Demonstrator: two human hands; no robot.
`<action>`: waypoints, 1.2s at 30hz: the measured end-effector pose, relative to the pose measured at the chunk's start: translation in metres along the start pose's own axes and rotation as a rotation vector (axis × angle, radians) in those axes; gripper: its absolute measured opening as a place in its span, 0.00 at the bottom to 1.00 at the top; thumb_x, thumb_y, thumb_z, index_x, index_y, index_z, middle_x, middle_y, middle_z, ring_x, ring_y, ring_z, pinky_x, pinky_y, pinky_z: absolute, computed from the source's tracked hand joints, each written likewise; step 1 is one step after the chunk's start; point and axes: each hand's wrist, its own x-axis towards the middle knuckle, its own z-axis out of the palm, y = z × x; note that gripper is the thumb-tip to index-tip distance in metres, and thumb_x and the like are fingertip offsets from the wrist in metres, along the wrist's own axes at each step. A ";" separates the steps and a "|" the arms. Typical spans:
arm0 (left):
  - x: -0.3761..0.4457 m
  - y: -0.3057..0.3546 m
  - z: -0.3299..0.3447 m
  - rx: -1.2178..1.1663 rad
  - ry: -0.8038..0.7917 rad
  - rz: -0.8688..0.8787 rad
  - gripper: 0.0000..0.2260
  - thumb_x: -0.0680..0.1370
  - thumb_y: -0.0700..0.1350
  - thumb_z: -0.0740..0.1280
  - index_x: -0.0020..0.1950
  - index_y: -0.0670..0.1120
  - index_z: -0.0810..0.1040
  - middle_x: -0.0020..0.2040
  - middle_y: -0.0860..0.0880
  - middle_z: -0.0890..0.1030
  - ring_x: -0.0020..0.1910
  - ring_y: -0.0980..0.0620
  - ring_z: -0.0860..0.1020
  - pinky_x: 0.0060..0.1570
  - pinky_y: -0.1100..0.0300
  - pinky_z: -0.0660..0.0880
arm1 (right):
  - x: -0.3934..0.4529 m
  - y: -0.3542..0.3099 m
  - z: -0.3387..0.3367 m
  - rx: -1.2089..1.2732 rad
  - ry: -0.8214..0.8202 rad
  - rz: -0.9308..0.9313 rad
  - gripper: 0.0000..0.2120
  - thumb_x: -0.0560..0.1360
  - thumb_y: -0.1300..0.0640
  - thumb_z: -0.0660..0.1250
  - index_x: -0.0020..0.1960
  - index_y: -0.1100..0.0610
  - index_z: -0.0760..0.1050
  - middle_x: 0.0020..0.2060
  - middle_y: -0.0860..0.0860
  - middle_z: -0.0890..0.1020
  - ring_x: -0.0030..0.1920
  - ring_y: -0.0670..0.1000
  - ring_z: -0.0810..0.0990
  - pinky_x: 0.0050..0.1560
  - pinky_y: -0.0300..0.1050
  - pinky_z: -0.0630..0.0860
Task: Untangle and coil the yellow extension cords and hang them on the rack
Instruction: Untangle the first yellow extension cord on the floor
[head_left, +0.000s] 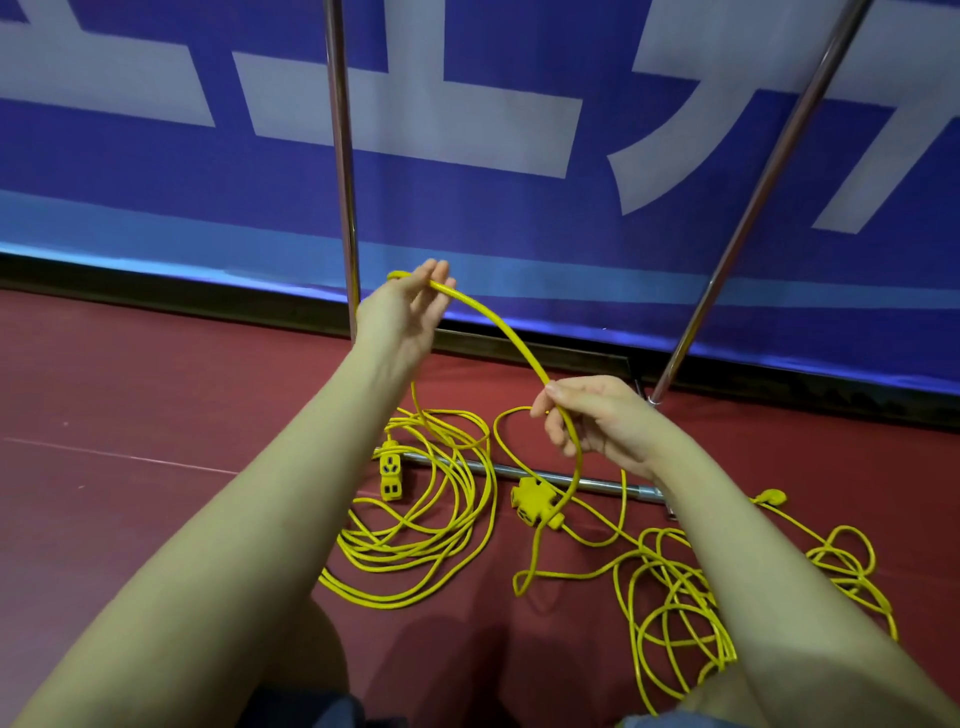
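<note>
A stretch of yellow extension cord (506, 332) arcs in the air between my hands. My left hand (408, 312) is raised and pinches the cord near its upper end. My right hand (587, 421) grips it lower down, and from there the cord drops to the floor. On the red floor lie a loose coil (415, 545) with a yellow socket strip (390, 470), a round multi-outlet block (532, 499), and a tangled pile (680, 597) with a plug (771, 498) at the right. The rack's metal poles (343, 171) stand behind.
A second slanted rack pole (769, 197) rises at the right, and the rack's base bar (597, 480) lies across the floor under the cords. A blue and white banner wall (519, 218) closes off the back. My knees are at the bottom edge.
</note>
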 end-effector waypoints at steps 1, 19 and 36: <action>-0.003 -0.003 0.001 0.079 -0.020 -0.043 0.03 0.79 0.32 0.60 0.47 0.35 0.73 0.47 0.42 0.78 0.42 0.49 0.80 0.51 0.54 0.79 | 0.001 0.000 0.000 -0.003 0.010 -0.009 0.14 0.80 0.56 0.58 0.41 0.60 0.77 0.25 0.53 0.77 0.23 0.48 0.71 0.29 0.39 0.70; -0.010 -0.007 0.001 0.029 0.125 0.116 0.07 0.78 0.31 0.61 0.41 0.35 0.72 0.46 0.41 0.77 0.41 0.47 0.80 0.42 0.58 0.79 | 0.003 -0.002 0.002 0.097 0.022 -0.107 0.12 0.79 0.59 0.57 0.43 0.62 0.77 0.24 0.52 0.75 0.21 0.45 0.68 0.28 0.40 0.68; -0.012 -0.015 0.000 0.104 0.008 0.024 0.07 0.79 0.32 0.60 0.42 0.36 0.72 0.43 0.42 0.78 0.45 0.46 0.80 0.46 0.56 0.79 | 0.003 0.002 0.000 0.070 0.022 -0.026 0.11 0.79 0.59 0.59 0.44 0.62 0.77 0.25 0.53 0.77 0.24 0.49 0.75 0.29 0.39 0.75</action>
